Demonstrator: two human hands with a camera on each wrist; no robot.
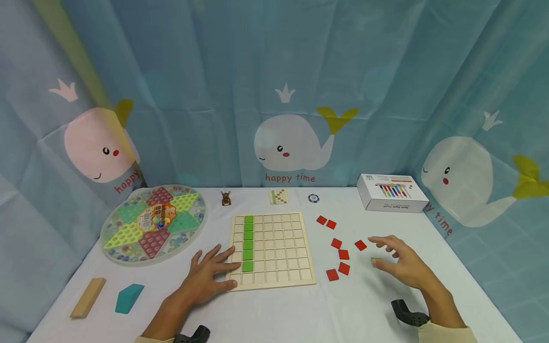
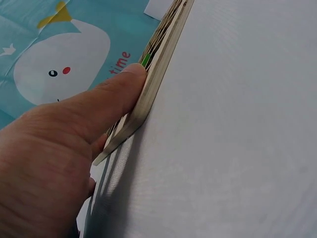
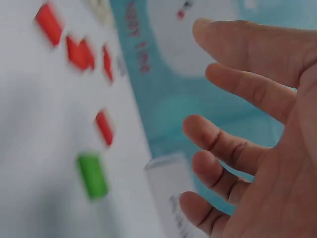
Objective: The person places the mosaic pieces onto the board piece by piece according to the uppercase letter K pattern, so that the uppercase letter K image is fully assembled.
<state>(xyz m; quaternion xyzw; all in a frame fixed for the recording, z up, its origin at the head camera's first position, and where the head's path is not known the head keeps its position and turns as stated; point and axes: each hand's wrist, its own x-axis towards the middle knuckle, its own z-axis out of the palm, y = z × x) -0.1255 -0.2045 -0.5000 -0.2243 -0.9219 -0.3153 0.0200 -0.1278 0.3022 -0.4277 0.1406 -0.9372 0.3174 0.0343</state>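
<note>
At the near left of the gridded wooden board (image 1: 284,286), the left hand (image 1: 208,279) rests, fingers spread; its wrist view reveals a rounded corner. Over the white desk (image 1: 296,314), the right hand (image 1: 402,263) hangs loose, empty, near a flat green tile (image 3: 92,176), barely peeping out in the head view, whole but blurred at its wrist. Red tiles (image 1: 344,255) lie beyond, squarish.

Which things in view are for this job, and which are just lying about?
Likely in use: grid board (left hand touching it), green tiles in it, loose green tile near right hand, red tiles, perhaps pattern card.

Likely just lying about: round game board, brown figurine, chip, white box, wooden block, teal block.
</note>
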